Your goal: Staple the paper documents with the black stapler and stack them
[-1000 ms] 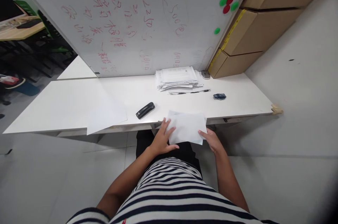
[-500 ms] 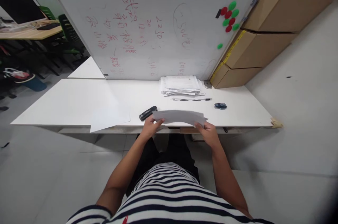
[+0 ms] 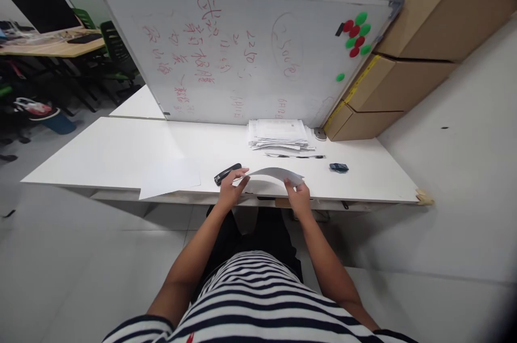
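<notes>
Two hands hold some white paper [image 3: 274, 172] in the head view. The paper is above the front edge of the white tabletop [image 3: 100, 154], and it bends up in the middle like a little hill. I cannot tell how many sheets there are. The left hand [image 3: 229, 190] pinches the left end between its thumb and fingers. The right hand [image 3: 299, 198] grips the right end, with its thumb up against the paper and its fingers curled.

A black stapler [image 3: 226, 173] lies just beside the left hand. Farther left, some loose paper [image 3: 172, 177] lies flat, and one corner pokes out past the front edge. Behind the held paper is a big, messy pile of papers [image 3: 278, 133]. A long, thin thing [image 3: 297, 156] lies in front of the pile. To the right is a small, dark blue thing [image 3: 338, 167], too small to make out. At the back stands a whiteboard [image 3: 258, 9] with red writing and round magnets [image 3: 354, 32]. Brown boxes [image 3: 424, 25] are stacked at its right side.
</notes>
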`<state>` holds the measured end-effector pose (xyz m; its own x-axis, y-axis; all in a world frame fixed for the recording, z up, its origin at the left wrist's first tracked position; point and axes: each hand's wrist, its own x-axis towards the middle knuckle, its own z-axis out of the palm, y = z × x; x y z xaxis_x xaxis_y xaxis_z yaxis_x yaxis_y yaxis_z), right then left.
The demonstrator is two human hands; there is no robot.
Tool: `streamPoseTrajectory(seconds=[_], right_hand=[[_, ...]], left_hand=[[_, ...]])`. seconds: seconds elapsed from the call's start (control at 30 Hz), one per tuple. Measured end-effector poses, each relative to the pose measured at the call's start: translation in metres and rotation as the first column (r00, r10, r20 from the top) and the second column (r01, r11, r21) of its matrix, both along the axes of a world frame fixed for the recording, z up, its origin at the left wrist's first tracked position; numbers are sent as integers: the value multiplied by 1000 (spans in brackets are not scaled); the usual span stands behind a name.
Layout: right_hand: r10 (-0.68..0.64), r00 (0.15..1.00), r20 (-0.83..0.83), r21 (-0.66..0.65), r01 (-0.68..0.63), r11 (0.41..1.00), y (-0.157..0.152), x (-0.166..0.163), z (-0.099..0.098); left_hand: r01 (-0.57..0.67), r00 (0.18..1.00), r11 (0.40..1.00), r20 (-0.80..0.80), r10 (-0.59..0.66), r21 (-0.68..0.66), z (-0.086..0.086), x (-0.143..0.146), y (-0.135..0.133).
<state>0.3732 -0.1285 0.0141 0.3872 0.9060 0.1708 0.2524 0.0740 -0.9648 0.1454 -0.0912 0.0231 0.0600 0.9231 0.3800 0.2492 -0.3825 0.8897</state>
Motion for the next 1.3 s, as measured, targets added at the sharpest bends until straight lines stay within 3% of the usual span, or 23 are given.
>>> streamPoseTrajectory(seconds=[0.13, 0.27, 0.43, 0.5, 0.63, 0.77, 0.93, 1.07, 1.2, 1.3], right_hand=[[49, 995, -84, -138, -60, 989, 1, -4, -18], [50, 994, -100, -20, -52, 998, -2, -5, -24], [70, 986, -153, -107, -87, 990, -6, -9, -17], [69, 984, -167, -71, -82, 994, -8, -12, -13], [64, 976, -209, 60, -52, 997, -9, -16, -8], [98, 970, -223, 24, -95, 995, -6, -18, -8], [66, 968, -243, 62, -52, 997, -2, -20, -11], [20, 986, -165, -52, -29, 998, -8, -22, -20], [-37, 998, -54, -6, 36, 999, -16, -20, -26], [-70, 997, 43, -65, 73, 995, -23, -16, -29]], left_hand=[[-22, 999, 988, -32, 17, -154, -9, 2, 0], [35, 999, 993, 0, -36, -110, -8, 5, -2], [98, 995, 980, 0, -99, -173, -4, 6, -3], [116, 993, 976, -3, -119, -186, -4, 7, -4], [38, 998, 968, 62, -23, -249, -6, 11, -3], [60, 991, 934, 131, -14, -353, -8, 16, 5], [36, 990, 940, 141, 13, -341, -11, 19, 11], [-7, 996, 934, 83, 39, -358, -19, 19, 6], [-28, 998, 947, 45, 45, -321, -22, 15, -5], [-44, 999, 916, -7, 45, -399, -19, 12, -11]])
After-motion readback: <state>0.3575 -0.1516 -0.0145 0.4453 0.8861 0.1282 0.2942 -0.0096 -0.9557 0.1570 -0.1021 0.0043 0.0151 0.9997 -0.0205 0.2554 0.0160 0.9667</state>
